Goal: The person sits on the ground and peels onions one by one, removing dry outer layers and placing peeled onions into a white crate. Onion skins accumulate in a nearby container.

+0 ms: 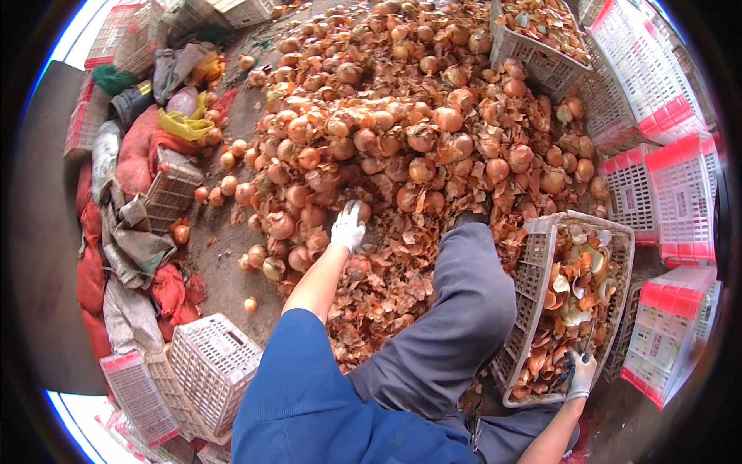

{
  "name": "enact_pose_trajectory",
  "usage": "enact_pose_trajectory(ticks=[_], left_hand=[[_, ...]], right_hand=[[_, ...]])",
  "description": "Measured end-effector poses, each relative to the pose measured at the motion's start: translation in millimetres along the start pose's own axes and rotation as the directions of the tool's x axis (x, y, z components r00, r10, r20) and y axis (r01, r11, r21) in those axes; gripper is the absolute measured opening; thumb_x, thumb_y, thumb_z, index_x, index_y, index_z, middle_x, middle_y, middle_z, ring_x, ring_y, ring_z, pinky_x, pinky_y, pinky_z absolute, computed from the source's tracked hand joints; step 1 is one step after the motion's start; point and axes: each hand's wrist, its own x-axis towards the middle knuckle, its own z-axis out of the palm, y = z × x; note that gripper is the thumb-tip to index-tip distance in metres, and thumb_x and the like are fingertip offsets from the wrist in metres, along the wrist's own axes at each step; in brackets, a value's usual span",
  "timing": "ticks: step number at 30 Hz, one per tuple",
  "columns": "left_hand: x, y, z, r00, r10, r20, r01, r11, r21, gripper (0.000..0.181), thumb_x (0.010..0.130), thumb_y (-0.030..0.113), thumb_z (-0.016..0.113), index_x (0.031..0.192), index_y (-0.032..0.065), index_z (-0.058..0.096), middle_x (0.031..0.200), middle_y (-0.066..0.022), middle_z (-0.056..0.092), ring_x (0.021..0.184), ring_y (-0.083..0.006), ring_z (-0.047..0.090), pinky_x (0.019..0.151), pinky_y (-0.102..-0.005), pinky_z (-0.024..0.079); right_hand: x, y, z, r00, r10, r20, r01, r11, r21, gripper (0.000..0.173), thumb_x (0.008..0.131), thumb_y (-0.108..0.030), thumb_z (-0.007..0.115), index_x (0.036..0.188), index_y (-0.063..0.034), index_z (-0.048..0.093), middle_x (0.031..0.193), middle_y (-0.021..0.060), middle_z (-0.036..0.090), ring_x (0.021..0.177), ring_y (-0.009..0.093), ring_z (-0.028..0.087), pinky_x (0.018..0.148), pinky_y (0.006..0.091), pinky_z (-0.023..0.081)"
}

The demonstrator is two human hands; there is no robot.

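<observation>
A large heap of brown onions (449, 119) and loose dry skins covers the floor before me. My left hand (349, 225), in a white glove, reaches into the near edge of the heap, its fingers on an onion (364, 211); whether they grip it is hidden. At the lower right, my right hand (579, 371), also gloved, is over the near end of a plastic crate (524, 301) filled with onion skins and trimmings (579, 307). It is closed around a small tool with dark handles and thin blades, perhaps scissors (571, 362).
White and red plastic crates (678, 197) are stacked at the right; another crate of skins (539, 58) stands at the far right of the heap. Red mesh sacks (136, 151), empty sacks and upturned crates (214, 371) line the left. My bent leg (475, 290) lies between heap and near crate.
</observation>
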Motion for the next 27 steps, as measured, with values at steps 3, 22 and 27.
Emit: enact_pose_trajectory(ticks=[3, 22, 27], left_hand=[[27.1, 21.9, 6.6, 0.961, -0.194, 0.197, 0.143, 0.959, 0.246, 0.058, 0.082, 0.024, 0.062, 0.137, 0.0139, 0.048, 0.147, -0.0194, 0.041, 0.126, -0.0410, 0.048, 0.106, -0.0465, 0.042], [16.0, 159.7, -41.9, 0.911, -0.047, 0.410, 0.396, 0.380, -0.836, 0.055, 0.070, 0.021, 0.084, 0.118, 0.0031, 0.063, 0.108, -0.0094, 0.068, 0.099, -0.0196, 0.064, 0.092, -0.0324, 0.051], [7.9, 336.0, -161.6, 0.696, 0.669, 0.261, 0.138, 0.232, -0.963, 0.061, 0.068, 0.019, 0.080, 0.123, -0.0006, 0.061, 0.117, -0.0073, 0.066, 0.109, -0.0175, 0.061, 0.098, -0.0324, 0.048]], right_hand=[[-7.2, -1.8, -13.0, 0.996, 0.046, 0.072, -0.044, 0.999, -0.031, 0.028, 0.084, -0.001, 0.065, 0.113, 0.0024, 0.064, 0.086, 0.0060, 0.068, 0.071, 0.013, 0.064, 0.065, 0.0270, 0.053], [-60.6, -122.6, 25.2, 0.992, -0.086, 0.093, 0.055, 0.954, 0.294, 0.033, 0.093, -0.010, 0.060, 0.124, 0.0008, 0.058, 0.074, 0.0026, 0.059, 0.052, 0.009, 0.056, 0.047, 0.0224, 0.045], [-76.1, -136.7, 38.5, 0.950, -0.294, 0.108, 0.198, 0.831, 0.519, 0.036, 0.096, -0.008, 0.049, 0.131, 0.0039, 0.054, 0.071, 0.0041, 0.063, 0.052, 0.010, 0.058, 0.047, 0.0232, 0.047]])
